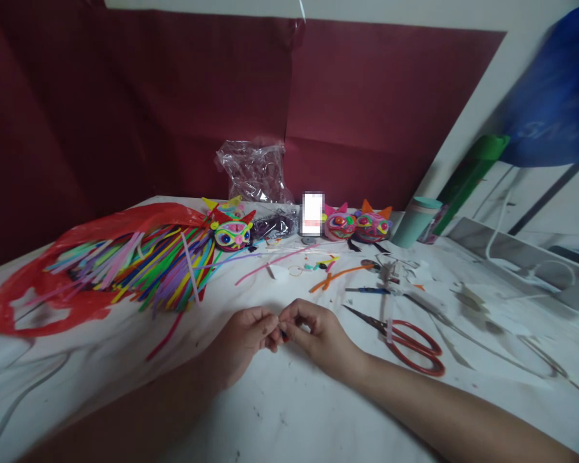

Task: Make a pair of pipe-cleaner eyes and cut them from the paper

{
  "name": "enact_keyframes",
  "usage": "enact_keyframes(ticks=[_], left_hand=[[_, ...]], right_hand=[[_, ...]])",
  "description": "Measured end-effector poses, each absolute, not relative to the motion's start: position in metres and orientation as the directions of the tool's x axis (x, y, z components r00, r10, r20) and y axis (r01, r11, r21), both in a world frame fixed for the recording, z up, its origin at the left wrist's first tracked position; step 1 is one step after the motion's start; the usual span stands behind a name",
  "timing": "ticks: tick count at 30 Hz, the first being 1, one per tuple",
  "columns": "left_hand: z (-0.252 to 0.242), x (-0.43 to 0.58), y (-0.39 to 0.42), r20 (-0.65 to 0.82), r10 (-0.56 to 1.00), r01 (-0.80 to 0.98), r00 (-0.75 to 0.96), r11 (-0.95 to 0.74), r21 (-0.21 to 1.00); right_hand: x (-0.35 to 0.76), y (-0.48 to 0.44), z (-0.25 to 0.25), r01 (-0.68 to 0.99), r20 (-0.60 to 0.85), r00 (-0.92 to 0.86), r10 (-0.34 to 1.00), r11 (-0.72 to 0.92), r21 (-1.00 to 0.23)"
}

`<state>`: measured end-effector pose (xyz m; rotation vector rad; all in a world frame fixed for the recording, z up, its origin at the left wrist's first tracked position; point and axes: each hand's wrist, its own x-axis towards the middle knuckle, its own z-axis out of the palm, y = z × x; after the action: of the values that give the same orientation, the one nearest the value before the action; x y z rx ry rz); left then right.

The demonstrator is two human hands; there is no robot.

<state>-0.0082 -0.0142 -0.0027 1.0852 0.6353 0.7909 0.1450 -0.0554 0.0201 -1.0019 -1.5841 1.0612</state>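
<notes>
My left hand (246, 335) and my right hand (322, 333) meet above the white table, fingertips pinched together and touching. Between them shows a bit of a small dark piece (284, 335) with a hint of red; most of it is hidden by the fingers, so its kind cannot be told. To the right of my right hand lie red-handled scissors (417, 347), blades pointing left. Beyond the hands are orange fuzzy craft stems (335, 278), a pink stem (275, 260) and several small colored scraps (322, 265).
At left, a red plastic bag (77, 238) holds many colored stems (168, 270). Decorated animal heads (231, 235) stand at the back, with more pink ones (340, 224) to the right. A clear plastic bag (253, 170), a green-lidded container (415, 222) and wires (492, 347) are also there.
</notes>
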Motion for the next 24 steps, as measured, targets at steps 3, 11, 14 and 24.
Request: enact_keyframes(ticks=[3,11,14,24], left_hand=[[-0.003,-0.007,-0.016,-0.056,0.85,-0.187,0.525,0.179,0.966],[0.002,-0.011,-0.006,0.048,0.944,0.046,0.327,-0.067,0.997],[0.003,-0.011,-0.009,0.075,0.935,0.189,0.348,-0.148,0.971],[-0.004,-0.012,-0.009,0.258,0.841,0.489,0.475,-0.496,0.718]], right_hand=[[0.146,-0.055,0.018,0.111,0.259,-0.209,0.943,0.286,-0.952],[0.168,-0.041,0.012,0.448,0.216,-0.211,0.953,0.29,-0.845],[0.172,-0.038,0.011,0.454,0.173,-0.222,0.959,0.259,-0.852],[0.177,-0.036,-0.002,0.608,0.279,-0.255,0.926,0.378,-0.698]])
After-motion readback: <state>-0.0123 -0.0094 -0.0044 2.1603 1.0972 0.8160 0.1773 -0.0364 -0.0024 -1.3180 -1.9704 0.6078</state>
